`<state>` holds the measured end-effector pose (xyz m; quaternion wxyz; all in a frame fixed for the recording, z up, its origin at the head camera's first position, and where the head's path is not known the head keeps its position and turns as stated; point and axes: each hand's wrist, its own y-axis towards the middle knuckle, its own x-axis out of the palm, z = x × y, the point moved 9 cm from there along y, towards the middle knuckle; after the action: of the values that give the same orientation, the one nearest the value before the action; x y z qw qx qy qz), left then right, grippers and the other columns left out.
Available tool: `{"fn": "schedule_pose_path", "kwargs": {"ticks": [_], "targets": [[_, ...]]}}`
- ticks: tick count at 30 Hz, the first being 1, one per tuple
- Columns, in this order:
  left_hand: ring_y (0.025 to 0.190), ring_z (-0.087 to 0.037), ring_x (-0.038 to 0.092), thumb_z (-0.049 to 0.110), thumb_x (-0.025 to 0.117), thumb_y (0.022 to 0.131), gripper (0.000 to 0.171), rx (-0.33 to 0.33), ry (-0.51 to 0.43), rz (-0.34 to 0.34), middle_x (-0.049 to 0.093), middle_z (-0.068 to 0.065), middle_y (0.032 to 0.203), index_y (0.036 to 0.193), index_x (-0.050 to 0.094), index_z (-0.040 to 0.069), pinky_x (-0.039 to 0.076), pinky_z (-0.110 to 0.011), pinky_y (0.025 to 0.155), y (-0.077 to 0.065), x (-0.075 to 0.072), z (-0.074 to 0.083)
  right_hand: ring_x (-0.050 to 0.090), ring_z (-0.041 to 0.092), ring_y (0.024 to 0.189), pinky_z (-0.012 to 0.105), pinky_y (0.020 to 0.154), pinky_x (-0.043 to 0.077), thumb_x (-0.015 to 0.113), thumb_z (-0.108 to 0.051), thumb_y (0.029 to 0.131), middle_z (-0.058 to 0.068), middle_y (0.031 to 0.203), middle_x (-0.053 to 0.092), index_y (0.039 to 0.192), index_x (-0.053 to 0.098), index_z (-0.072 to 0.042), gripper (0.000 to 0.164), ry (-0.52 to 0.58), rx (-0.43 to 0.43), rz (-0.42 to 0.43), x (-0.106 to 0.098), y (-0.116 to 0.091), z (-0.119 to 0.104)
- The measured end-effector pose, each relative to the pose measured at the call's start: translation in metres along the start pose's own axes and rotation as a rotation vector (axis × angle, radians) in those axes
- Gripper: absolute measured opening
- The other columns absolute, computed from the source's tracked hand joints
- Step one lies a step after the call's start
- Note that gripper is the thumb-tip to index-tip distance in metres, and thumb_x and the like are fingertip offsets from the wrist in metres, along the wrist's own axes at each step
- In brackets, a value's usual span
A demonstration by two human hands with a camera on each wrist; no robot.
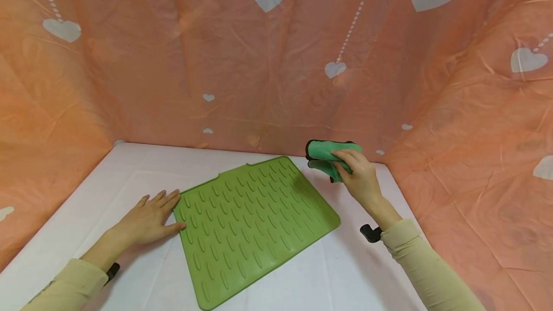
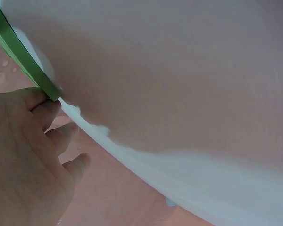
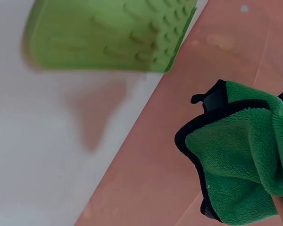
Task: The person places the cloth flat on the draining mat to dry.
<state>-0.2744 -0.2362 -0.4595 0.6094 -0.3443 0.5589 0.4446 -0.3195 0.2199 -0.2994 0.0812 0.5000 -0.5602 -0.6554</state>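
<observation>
While in right grip [image 1: 359,175], green cloth [image 3: 231,157]

The person wears a pale yellow-tan top. The left sleeve [image 1: 62,290] and the right sleeve [image 1: 434,272] are long and a bit wrinkly, each with a wide cuff [image 1: 402,235] at the end. A small black left wrist camera [image 1: 113,271] and a chunky, round-cornered black right wrist camera [image 1: 370,233] stick out. The left hand [image 1: 147,220] and right hand [image 1: 360,176] are bare.

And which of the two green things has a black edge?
The cloth in the right hand: black trim runs along its edge. The other, the mat that the left hand touches, is green right to its rim.
</observation>
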Motion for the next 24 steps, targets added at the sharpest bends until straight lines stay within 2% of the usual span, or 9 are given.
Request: {"fn": "schedule_pose_path", "kwargs": {"ticks": [9, 17, 24], "targets": [[0.142, -0.055, 0.04, 0.062, 0.063, 0.096, 0.09, -0.004, -0.004, -0.011, 0.044, -0.026, 0.157, 0.151, 0.047, -0.008, 0.028, -0.074, 0.113, 0.0, 0.001, -0.001, 0.07, 0.034, 0.103, 0.045, 0.077, 0.061, 0.084, 0.011, 0.079, 0.014, 0.111, 0.073, 0.115, 0.076, -0.002, 0.039, 0.07, -0.133, -0.028, 0.027, 0.006, -0.042], [0.142, -0.054, 0.04, 0.061, 0.063, 0.096, 0.089, -0.002, 0.005, -0.007, 0.045, -0.025, 0.157, 0.151, 0.047, -0.007, 0.028, -0.074, 0.113, 0.001, 0.001, 0.0, 0.07, 0.031, 0.103, 0.04, 0.08, 0.061, 0.085, 0.008, 0.08, 0.013, 0.111, 0.072, 0.114, 0.076, -0.002, 0.037, 0.147, -0.196, -0.062, 0.054, 0.008, -0.071], [0.142, -0.055, 0.04, 0.062, 0.063, 0.095, 0.09, -0.007, -0.005, -0.01, 0.044, -0.026, 0.157, 0.151, 0.047, -0.008, 0.028, -0.074, 0.113, 0.001, 0.001, 0.0, 0.069, 0.029, 0.106, 0.036, 0.089, 0.06, 0.084, 0.005, 0.083, 0.013, 0.113, 0.072, 0.116, 0.075, -0.003, 0.035, 0.187, -0.223, -0.119, 0.078, 0.007, -0.094]]}}
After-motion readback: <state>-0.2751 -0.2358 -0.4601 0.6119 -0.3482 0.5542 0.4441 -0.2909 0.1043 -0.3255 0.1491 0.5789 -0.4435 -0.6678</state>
